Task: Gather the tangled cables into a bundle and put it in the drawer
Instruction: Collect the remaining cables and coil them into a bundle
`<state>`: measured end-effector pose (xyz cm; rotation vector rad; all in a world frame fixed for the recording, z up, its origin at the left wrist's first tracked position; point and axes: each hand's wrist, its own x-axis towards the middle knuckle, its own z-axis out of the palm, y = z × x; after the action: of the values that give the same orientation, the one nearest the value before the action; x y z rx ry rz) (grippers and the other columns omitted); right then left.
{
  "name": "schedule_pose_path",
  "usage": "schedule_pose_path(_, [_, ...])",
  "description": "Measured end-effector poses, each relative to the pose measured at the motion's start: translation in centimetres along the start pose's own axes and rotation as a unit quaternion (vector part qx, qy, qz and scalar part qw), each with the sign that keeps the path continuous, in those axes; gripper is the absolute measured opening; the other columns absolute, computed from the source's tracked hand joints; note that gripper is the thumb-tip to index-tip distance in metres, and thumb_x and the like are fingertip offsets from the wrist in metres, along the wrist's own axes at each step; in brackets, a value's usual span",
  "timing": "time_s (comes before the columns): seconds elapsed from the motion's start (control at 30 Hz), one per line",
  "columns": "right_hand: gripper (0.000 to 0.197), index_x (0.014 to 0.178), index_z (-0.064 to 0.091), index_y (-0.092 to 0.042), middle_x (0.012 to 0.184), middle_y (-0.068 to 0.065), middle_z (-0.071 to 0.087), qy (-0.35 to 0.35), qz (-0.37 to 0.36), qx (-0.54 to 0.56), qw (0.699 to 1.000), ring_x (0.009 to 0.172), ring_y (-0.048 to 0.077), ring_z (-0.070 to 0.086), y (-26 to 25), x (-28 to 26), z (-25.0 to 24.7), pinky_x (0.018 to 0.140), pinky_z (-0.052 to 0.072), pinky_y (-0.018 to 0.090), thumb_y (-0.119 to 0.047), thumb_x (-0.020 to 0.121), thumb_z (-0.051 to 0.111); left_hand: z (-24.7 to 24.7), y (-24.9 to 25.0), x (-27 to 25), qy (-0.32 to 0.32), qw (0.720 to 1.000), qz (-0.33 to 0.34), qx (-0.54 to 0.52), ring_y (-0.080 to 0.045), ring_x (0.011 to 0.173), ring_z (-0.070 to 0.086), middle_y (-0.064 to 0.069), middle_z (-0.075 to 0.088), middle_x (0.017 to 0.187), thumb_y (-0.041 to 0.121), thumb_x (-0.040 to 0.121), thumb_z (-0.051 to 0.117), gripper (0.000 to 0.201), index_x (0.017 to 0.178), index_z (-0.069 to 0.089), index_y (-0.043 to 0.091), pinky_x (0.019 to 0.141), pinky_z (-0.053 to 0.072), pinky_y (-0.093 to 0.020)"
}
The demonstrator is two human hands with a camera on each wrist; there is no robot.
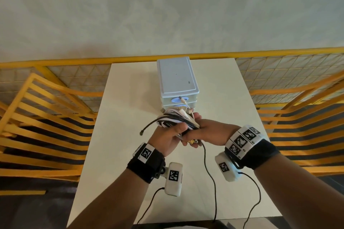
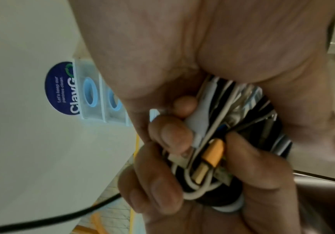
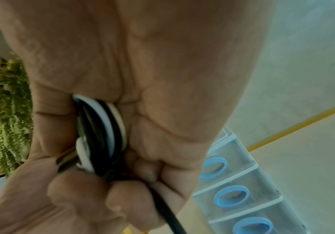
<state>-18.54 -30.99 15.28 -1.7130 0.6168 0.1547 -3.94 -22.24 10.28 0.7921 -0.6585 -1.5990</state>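
Note:
A bundle of black and white cables (image 1: 176, 121) is held above the white table (image 1: 232, 98), just in front of the small plastic drawer unit (image 1: 176, 78). My left hand (image 1: 168, 135) grips its left side and my right hand (image 1: 208, 131) grips its right side, fingers curled round the coils. One black end (image 1: 149, 126) sticks out to the left, and a black strand (image 1: 211, 173) trails from my right hand to the table's front edge. In the left wrist view the bundle (image 2: 222, 126) shows an orange plug (image 2: 212, 152). In the right wrist view the coils (image 3: 104, 131) sit inside my fist. The drawers (image 3: 233, 196) with blue ring handles look shut.
Yellow slatted chairs stand left (image 1: 42, 117) and right (image 1: 301, 117) of the table. A yellow mesh railing (image 1: 279, 69) runs behind it. A round blue sticker (image 2: 61, 88) lies on the table next to the drawer unit.

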Motion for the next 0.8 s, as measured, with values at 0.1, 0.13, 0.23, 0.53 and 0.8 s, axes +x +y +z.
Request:
schedule_pose_path(0.1, [0.040, 0.087, 0.069, -0.007, 0.091, 0.034, 0.061, -0.007, -0.019, -0.005, 1.000, 0.072, 0.019, 0.054, -0.7, -0.1, 0.1, 0.071, 0.045, 0.038, -0.046, 0.077, 0.060, 0.7, 0.8, -0.1, -0.004, 1.000, 0.014, -0.003, -0.034, 0.093, 0.073, -0.011, 0.073, 0.118, 0.045, 0.068, 0.092, 0.070, 0.128, 0.068, 0.019, 0.068, 0.060, -0.050])
schedule_pose_path(0.13, [0.040, 0.087, 0.068, -0.007, 0.091, 0.034, 0.061, -0.007, -0.023, -0.002, 1.000, 0.072, 0.019, 0.054, -0.8, -0.1, 0.1, 0.070, 0.045, 0.038, -0.045, 0.078, 0.060, 0.8, 1.1, -0.1, -0.009, 1.000, 0.018, 0.000, -0.033, 0.087, 0.074, -0.006, 0.075, 0.112, 0.045, 0.066, 0.093, 0.060, 0.120, 0.074, 0.026, 0.064, 0.060, -0.050])
schedule_pose_path(0.23, [0.029, 0.089, 0.067, -0.007, 0.086, 0.018, 0.065, -0.002, -0.026, 0.021, 0.999, 0.072, 0.018, 0.057, -1.1, 0.1, 0.5, 0.069, 0.046, 0.036, -0.035, 0.084, 0.061, 0.7, 2.0, 0.0, -0.006, 1.000, 0.017, 0.002, -0.040, 0.078, 0.071, -0.004, 0.072, 0.101, 0.043, 0.064, 0.095, 0.047, 0.102, 0.077, 0.022, 0.059, 0.061, -0.051])
schedule_pose_path(0.53, [0.013, 0.098, 0.069, -0.011, 0.080, 0.003, 0.073, 0.027, -0.031, 0.040, 0.998, 0.064, 0.021, 0.068, 0.0, 0.2, 0.2, 0.068, 0.057, 0.034, -0.022, 0.093, 0.073, 0.3, 3.3, 0.5, 0.041, 0.994, 0.097, 0.016, -0.030, 0.102, 0.073, -0.005, 0.076, 0.093, 0.018, 0.074, 0.071, 0.018, 0.090, 0.078, 0.022, 0.091, 0.056, -0.053])
schedule_pose_path(0.8, [0.039, 0.075, 0.062, -0.016, 0.058, -0.006, 0.037, 0.091, 0.021, 0.092, 0.991, 0.055, 0.013, 0.035, 4.0, -1.4, -0.9, 0.059, 0.041, 0.024, -0.044, 0.100, 0.054, -3.5, 7.3, 0.5, 0.119, 0.986, 0.115, 0.008, -0.026, 0.076, 0.064, -0.007, 0.061, 0.077, 0.013, 0.068, 0.072, 0.021, 0.087, 0.063, 0.009, 0.069, 0.057, -0.036])
